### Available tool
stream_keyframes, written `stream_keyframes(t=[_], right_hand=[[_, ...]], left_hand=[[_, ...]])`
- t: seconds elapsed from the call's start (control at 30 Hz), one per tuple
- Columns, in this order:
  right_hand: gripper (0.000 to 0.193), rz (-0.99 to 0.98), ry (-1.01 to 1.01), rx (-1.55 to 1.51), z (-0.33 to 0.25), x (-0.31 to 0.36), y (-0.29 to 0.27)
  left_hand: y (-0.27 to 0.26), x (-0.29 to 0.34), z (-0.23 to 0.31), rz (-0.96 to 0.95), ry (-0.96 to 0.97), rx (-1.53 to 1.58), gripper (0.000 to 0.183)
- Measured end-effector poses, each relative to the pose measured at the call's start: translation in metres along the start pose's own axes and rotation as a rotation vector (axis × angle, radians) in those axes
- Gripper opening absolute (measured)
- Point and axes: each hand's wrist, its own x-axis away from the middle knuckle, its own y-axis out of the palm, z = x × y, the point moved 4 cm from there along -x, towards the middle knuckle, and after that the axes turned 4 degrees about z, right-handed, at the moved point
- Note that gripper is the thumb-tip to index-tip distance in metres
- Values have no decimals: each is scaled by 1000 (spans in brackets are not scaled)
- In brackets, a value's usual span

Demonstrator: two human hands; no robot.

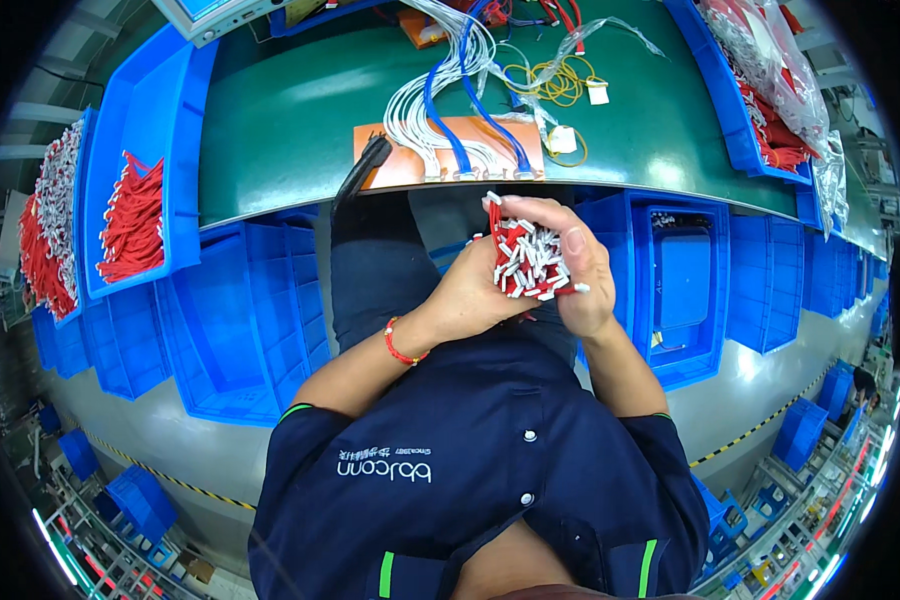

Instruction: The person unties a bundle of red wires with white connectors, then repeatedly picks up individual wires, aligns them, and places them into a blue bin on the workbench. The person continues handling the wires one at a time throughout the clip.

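Observation:
A thick bundle of red wires with white connector ends [530,262] is held between my two hands, over my lap and just in front of the bench edge. My left hand [467,293] wraps round its left side, with a red beaded bracelet on that wrist. Cupped round the right side is my right hand [588,275], its fingers curving over the top of the bundle. The white ends face up, and one stands out above the others near my right fingertips. The lower part of the bundle is hidden by my hands.
On the green bench [290,130] lies an orange board [370,140] with white cables [402,105] and blue cables plugged along it. A blue tray [183,200] at left holds red wires [133,225]. Blue bins [215,330] stand below; another wire-filled tray [735,130] sits at right.

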Motion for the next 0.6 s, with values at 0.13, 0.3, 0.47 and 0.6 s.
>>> stream_keyframes(t=[0.13,0.3,0.47,0.6], right_hand=[[115,79,107,-277,6,2,10],[113,-118,39,581,37,38,18],[62,-361,171,863,40,41,28],[46,-318,53,745,52,42,41]], left_hand=[[2,6,13,124,257,21,51],[-9,24,12,395,135,624,33],[-35,41,-3,501,116,950,14],[-57,52,-24,544,53,1160,10]])
